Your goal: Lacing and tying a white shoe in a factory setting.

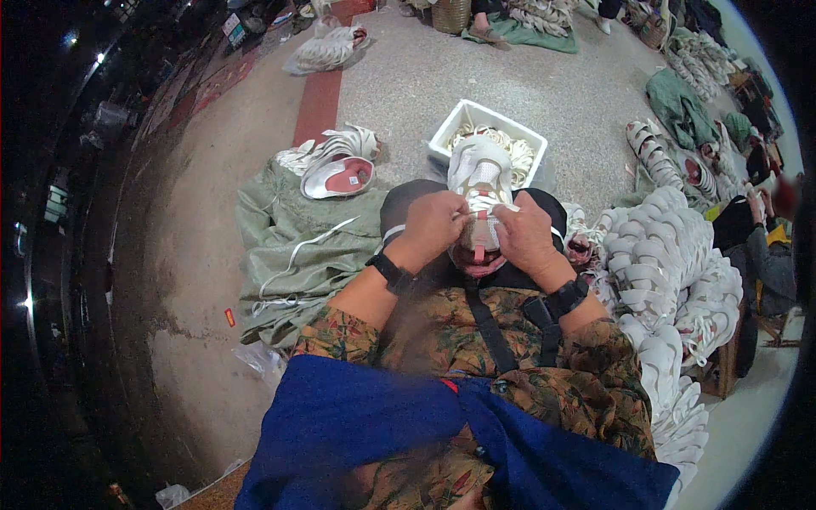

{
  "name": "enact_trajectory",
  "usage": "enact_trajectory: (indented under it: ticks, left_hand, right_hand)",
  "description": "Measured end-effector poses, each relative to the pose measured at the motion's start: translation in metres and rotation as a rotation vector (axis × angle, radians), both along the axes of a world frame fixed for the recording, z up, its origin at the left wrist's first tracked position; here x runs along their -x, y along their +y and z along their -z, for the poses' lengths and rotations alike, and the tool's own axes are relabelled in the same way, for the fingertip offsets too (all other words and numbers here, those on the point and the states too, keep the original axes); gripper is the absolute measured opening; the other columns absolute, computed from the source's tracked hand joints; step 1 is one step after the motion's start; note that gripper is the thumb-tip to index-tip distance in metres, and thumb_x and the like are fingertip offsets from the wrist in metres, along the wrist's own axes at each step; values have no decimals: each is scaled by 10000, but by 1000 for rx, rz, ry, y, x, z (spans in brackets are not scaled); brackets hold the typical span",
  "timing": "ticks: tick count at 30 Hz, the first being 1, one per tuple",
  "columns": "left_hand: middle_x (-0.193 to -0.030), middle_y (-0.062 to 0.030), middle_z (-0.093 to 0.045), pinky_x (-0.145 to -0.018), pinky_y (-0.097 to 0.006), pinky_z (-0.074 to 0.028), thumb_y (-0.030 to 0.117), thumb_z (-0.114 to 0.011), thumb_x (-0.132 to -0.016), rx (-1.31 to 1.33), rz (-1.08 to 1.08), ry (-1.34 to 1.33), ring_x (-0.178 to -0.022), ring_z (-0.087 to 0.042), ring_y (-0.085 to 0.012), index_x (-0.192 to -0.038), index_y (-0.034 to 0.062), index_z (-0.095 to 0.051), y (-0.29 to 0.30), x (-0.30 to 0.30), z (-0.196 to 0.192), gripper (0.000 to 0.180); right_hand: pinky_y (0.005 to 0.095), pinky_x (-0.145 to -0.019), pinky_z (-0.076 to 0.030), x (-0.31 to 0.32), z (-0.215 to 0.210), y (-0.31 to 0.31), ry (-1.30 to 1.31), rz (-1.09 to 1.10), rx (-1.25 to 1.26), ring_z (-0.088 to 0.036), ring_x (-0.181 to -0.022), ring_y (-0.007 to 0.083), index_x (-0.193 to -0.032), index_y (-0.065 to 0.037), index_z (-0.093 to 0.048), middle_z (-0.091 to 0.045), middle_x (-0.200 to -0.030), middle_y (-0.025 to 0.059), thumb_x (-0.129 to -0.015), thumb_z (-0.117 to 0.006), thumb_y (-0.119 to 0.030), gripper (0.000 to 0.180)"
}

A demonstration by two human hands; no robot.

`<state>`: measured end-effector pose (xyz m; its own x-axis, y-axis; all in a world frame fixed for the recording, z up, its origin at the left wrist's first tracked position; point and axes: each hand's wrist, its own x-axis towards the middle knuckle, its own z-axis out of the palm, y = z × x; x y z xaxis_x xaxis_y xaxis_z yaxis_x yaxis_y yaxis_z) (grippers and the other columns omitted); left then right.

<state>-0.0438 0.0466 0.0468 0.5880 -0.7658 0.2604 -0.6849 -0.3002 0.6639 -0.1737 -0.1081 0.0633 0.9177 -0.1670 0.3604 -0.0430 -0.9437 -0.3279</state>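
Note:
A white shoe upper (478, 163) with a pink tongue tab rests between my knees, its toe pointing away from me. White lace (484, 202) runs across its eyelet rows. My left hand (435, 223) is closed in a pinch at the upper's left eyelet edge, fingers on the lace. Opposite it, my right hand (529, 229) also pinches the lace, with a short end showing above the fingers. The fingertips partly hide the lace.
Beyond my knees stands a white bin (439, 136) of laces. On the left, a green sack (297, 223) bears a loose lace (299, 246) and shoe uppers (338, 177). Stacked white uppers (654, 246) crowd my right side. Another person (772, 259) sits at the far right.

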Motion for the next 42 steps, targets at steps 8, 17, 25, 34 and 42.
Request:
enact_trajectory:
  ticks: [8,17,25,34,42]
  left_hand:
    - [-712,-83,-572,-581,-392,-470,87,-648,-694,142,173,-262,-692,-596,-298,-737,98,-587,2,-7,1,75]
    - [-673,-49,-521,-547,-371,-469,127,-585,-701,159,458,-594,-636,-577,-263,-774,122,-574,1,-35,-12,74]
    - [-669,-72,-532,-542,-358,-475,74,-614,-707,89,406,-507,-617,-573,-251,-751,89,-593,40,-32,4,51]
    - [-741,-39,-657,-625,-270,-463,77,-702,-770,91,-109,253,-663,-582,-108,-825,14,-689,156,-67,33,85]
    - [-670,30,-583,-572,-217,-399,93,-678,-780,-48,-370,483,-626,-498,-53,-757,7,-666,270,-92,52,90]
  right_hand:
    - [439,-635,-476,-19,9,0,107,20,-23,-570,-791,350,-842,-77,-615,-530,-841,169,-714,-629,-101,131]
    - [419,-574,-501,-24,23,7,117,0,179,-610,-676,336,-856,-85,-588,-570,-770,148,-711,-623,-122,154]
    - [464,-571,-460,17,15,-43,172,-358,-83,-581,-629,386,-1078,-108,-584,-576,-664,172,-815,-554,-110,265]
    - [445,-593,-444,88,29,-86,178,-78,-7,-579,-720,356,-957,-84,-586,-555,-695,134,-811,-574,-104,147]
    - [337,-728,-472,156,45,-163,-4,208,-585,-629,-776,261,-869,18,-656,-651,-789,142,-838,-589,-128,164]
